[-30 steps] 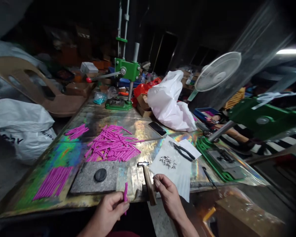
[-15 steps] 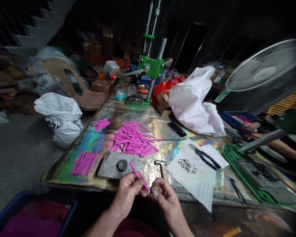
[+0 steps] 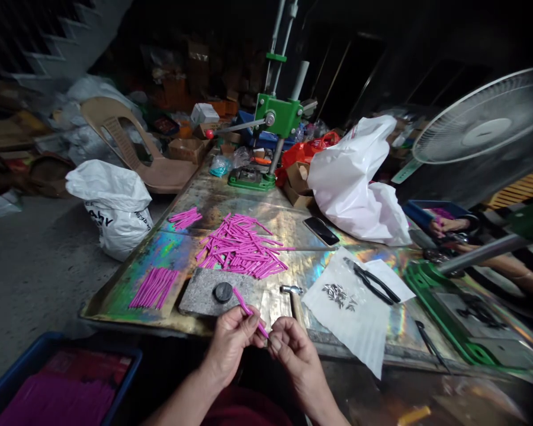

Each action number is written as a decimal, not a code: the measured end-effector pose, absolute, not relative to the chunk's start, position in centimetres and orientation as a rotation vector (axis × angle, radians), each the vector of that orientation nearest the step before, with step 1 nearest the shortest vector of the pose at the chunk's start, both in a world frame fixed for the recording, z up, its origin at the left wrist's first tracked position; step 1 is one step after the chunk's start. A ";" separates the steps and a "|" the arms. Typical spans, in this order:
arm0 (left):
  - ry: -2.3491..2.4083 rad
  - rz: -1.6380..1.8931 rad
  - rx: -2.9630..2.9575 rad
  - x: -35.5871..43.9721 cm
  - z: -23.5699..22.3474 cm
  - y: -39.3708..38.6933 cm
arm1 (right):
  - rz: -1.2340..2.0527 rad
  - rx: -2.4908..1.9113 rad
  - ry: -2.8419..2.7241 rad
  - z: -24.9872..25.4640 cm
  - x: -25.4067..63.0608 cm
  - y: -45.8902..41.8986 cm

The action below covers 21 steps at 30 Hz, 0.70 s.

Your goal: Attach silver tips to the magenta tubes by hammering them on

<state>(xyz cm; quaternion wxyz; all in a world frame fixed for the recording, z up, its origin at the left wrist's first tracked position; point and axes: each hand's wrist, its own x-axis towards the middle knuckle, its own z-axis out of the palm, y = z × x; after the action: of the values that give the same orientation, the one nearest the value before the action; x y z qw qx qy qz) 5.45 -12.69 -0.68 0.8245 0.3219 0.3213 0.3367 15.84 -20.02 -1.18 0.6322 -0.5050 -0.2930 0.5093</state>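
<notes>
My left hand [image 3: 231,342] pinches a thin pink stick [image 3: 244,306] that slants up to the left, at the table's near edge. My right hand [image 3: 291,349] is closed in a pinch at the stick's lower end; what its fingertips hold is too small to see. Just beyond lie a grey stone slab [image 3: 202,296] with a black round disc [image 3: 223,291], and a small hammer [image 3: 292,292]. A loose pile of pink sticks [image 3: 242,247] covers the table's middle. A neat bundle of pink sticks [image 3: 154,287] lies at the left.
White paper [image 3: 350,319] carries small metal bits [image 3: 339,294] and black pliers [image 3: 373,284]. A phone [image 3: 321,231], a white plastic bag [image 3: 355,183] and a green hand press [image 3: 266,139] stand farther back. A second green press [image 3: 448,307] and a fan [image 3: 484,130] are right. A blue crate [image 3: 57,384] is lower left.
The view swung left and down. My left hand lifted the pink stick from upright to slanted, and my right hand left the hammer's handle and came to the stick's lower end.
</notes>
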 end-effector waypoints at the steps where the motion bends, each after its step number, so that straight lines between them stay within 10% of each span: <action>1: 0.685 0.714 0.685 5.4 -0.7 -12.7 | 1.166 -1.159 -0.669 -1.2 15.8 -20.0; 21: 0.746 0.789 0.899 5.6 -1.5 -12.9 | 1.055 -1.228 -0.517 -1.8 15.1 -19.5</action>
<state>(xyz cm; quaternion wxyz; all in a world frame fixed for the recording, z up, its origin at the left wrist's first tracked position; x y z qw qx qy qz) 5.59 -12.89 -1.51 0.7617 0.4132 0.3428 0.3627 15.13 -19.47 -1.76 0.6601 -0.5428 -0.2285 0.4662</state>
